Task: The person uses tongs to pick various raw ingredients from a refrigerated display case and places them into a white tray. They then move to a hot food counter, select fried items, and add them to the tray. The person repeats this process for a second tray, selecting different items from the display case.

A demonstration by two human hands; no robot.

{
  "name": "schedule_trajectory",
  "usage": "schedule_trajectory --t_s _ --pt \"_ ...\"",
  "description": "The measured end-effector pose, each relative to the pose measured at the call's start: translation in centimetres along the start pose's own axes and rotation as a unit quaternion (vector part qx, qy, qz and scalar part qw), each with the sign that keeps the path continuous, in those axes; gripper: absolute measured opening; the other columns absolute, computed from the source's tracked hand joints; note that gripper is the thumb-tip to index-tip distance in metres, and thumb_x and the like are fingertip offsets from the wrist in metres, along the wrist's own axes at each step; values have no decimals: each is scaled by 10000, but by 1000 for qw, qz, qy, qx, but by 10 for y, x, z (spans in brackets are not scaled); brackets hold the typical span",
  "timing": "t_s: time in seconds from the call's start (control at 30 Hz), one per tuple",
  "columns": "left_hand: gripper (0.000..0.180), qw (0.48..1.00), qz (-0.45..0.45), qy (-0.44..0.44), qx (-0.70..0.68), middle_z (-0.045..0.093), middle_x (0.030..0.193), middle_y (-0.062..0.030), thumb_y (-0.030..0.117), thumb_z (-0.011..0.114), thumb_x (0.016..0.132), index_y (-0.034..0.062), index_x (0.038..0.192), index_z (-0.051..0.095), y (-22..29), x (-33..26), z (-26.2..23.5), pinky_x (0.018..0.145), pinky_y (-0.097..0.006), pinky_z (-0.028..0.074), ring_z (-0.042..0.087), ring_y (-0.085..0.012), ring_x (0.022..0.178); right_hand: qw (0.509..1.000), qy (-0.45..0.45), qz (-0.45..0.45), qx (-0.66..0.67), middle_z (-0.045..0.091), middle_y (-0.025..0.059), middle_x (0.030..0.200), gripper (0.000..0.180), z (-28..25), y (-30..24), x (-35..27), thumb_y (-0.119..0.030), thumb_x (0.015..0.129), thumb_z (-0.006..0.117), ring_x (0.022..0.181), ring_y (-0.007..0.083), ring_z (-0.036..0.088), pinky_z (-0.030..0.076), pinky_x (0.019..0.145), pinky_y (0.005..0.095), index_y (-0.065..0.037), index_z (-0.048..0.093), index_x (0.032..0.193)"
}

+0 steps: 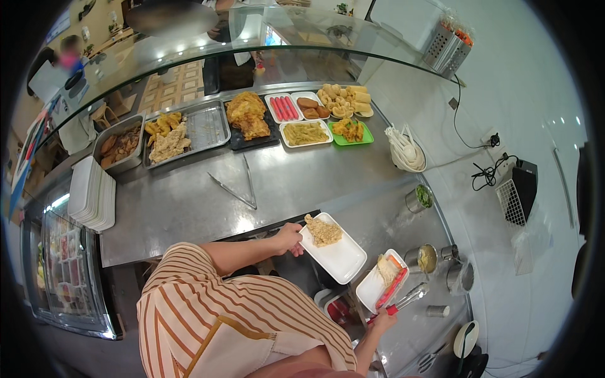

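Note:
My left hand point(290, 240) grips the left rim of a white oblong tray point(343, 259). A pale breaded cutlet point(324, 232) lies toward that tray's far end. Lower right, my right hand point(380, 323) is closed round the red handle of metal tongs point(413, 295), whose jaws point up and to the right. Just beyond this hand sits a smaller white tray point(372, 295). It holds red sticks point(392, 288) and a pale piece of food point(386, 269) whose kind I cannot make out. Another pair of metal tongs point(252, 183) lies on the steel counter.
Trays of food, one with golden fried pieces point(247, 116), line the back beneath a glass guard point(302, 53). Stacked white trays point(91, 194) stand at left. Metal cups, one with chopped greens point(423, 196), and a bowl of white strands point(406, 148) line the right side. A person point(230, 69) stands beyond the glass.

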State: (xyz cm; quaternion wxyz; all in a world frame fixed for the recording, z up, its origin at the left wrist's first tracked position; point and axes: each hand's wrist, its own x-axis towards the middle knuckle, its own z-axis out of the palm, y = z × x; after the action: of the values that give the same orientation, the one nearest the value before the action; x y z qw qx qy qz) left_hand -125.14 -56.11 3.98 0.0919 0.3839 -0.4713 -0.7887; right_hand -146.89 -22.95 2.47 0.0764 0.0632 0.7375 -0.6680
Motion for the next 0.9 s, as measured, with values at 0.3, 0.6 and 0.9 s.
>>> schedule_trajectory --t_s 0.3,0.6,0.9 --pt "278 1000 0 29 -5 593 764 -181 -26 430 783 -48 1048 508 1 -3 -8 406 -320 490 594 -230 532 1000 -24 -1 15 519 36 607 188 18 -5 -5 92 613 516 375 122 432 326 327 256 -1 545 775" --pt "225 997 -4 -73 18 585 720 -175 -35 416 771 -55 968 524 -6 10 50 391 -323 488 601 -230 517 999 10 2 39 520 38 646 190 -16 -12 -27 93 625 507 426 125 452 353 362 256 -17 530 778" --pt "253 979 -60 -177 79 604 758 -135 -17 419 799 -16 1032 517 -55 25 156 404 -288 484 587 -193 511 992 120 26 14 498 18 577 128 -94 -1 -37 41 662 570 386 112 439 338 333 256 -46 531 748"
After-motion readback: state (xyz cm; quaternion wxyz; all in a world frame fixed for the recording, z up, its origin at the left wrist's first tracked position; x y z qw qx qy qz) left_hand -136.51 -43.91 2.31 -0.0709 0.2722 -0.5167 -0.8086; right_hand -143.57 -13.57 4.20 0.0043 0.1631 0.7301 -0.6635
